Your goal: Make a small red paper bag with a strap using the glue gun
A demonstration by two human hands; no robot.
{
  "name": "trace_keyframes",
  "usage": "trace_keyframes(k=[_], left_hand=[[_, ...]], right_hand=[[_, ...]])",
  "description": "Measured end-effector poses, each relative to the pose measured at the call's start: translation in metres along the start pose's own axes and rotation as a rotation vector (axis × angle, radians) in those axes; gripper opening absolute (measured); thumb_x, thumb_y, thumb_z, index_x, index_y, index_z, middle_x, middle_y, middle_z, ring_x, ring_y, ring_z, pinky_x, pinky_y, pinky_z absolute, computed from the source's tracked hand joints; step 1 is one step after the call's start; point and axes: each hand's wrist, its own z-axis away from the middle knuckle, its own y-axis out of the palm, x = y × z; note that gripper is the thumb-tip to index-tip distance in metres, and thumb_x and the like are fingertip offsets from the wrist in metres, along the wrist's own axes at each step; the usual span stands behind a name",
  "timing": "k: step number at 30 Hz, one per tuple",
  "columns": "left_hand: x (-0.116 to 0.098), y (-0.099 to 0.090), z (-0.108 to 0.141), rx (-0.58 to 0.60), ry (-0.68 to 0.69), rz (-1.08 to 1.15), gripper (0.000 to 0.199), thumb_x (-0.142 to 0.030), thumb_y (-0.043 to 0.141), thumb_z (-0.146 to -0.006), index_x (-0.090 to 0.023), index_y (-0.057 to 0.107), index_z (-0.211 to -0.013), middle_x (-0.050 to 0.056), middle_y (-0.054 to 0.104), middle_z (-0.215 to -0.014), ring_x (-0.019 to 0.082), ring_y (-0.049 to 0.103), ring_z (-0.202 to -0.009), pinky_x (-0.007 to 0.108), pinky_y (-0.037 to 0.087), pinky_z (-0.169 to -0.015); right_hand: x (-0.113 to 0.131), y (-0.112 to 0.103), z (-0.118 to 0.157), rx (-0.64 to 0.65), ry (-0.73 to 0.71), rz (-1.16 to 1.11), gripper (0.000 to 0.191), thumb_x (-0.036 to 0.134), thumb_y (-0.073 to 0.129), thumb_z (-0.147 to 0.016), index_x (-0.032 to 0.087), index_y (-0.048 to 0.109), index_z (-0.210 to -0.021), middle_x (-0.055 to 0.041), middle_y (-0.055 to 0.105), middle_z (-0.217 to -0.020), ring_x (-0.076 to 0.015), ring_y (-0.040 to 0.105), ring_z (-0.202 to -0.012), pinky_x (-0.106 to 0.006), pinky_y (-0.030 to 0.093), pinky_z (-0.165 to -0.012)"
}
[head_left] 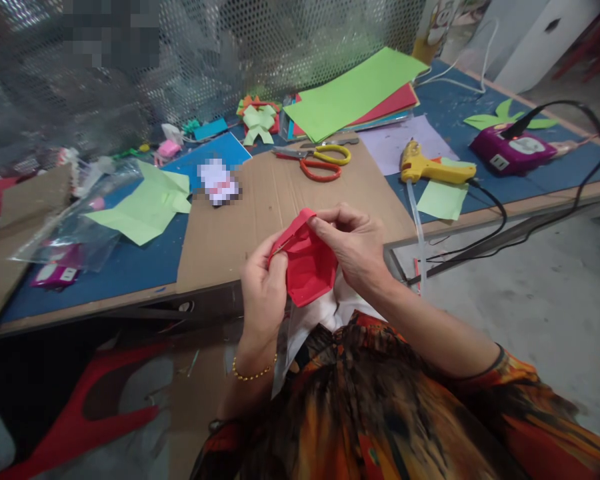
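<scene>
A folded red paper piece (311,270), shaped like a small shallow box with angled sides, is held up between both hands over my lap, near the table's front edge. My left hand (266,287) pinches its left rim with the thumb on the inner side. On the upper right rim, the thumb and fingers of my right hand (353,240) are closed on the paper. Some of the fingers behind the paper are hidden. Just beyond the hands lies a cardboard sheet (260,220), with scissors (315,160) with red and yellow handles resting on it.
At right, a yellow glue gun (437,167) lies with its glue stick over the table edge; its black cord runs near a purple power box (513,148). Green paper sheets (355,93) are stacked behind. Cut green paper (147,203) and a plastic bag (70,227) lie left.
</scene>
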Motion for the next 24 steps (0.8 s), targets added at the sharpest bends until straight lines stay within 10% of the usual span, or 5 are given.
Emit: trace_keyframes(k=[24], left_hand=[[-0.0042, -0.0001, -0.0007, -0.028, -0.067, 0.152, 0.031, -0.020, 0.062, -0.088, -0.019, 0.082, -0.111, 0.007, 0.086, -0.108, 0.025, 0.082, -0.100, 0.034, 0.067, -0.084]], right_hand=[[0.0014, 0.0076, 0.0011, 0.036, 0.036, -0.100, 0.035, 0.046, 0.088, -0.074, 0.021, 0.064, -0.072, 0.0074, 0.050, -0.058, -0.0073, 0.043, -0.057, -0.022, 0.038, -0.054]])
